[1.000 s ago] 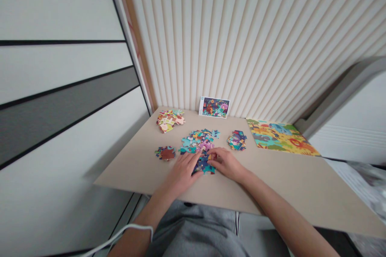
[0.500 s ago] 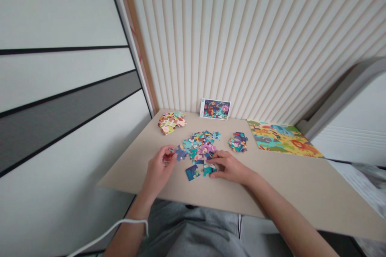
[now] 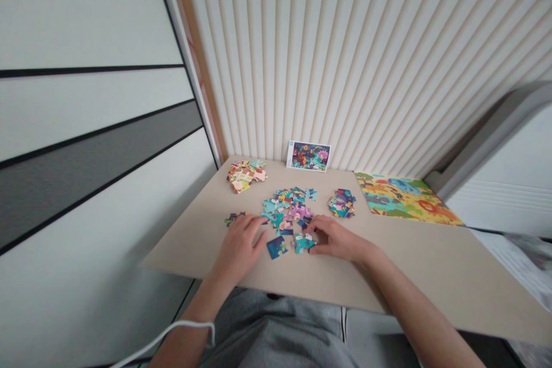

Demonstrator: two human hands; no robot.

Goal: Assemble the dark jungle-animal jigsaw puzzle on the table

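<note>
Teal piece (image 3: 303, 243) lay beside blue piece (image 3: 275, 248); right hand (image 3: 331, 237), fingers half-open, could slip, disturbing both; left hand (image 3: 241, 244): grip unclear.

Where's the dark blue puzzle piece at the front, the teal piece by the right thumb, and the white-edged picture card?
Dark blue puzzle piece (image 3: 275, 248): head view, middle of its face.
Teal piece (image 3: 304, 243): head view, middle of its face.
Picture card (image 3: 309, 157): head view, middle of its picture.

Beige tabletop (image 3: 431, 264); carries heaped and loose jigsaw pieces (image 3: 297, 211), a standing picture card (image 3: 309, 156), a flat animal picture (image 3: 405, 198).
</note>
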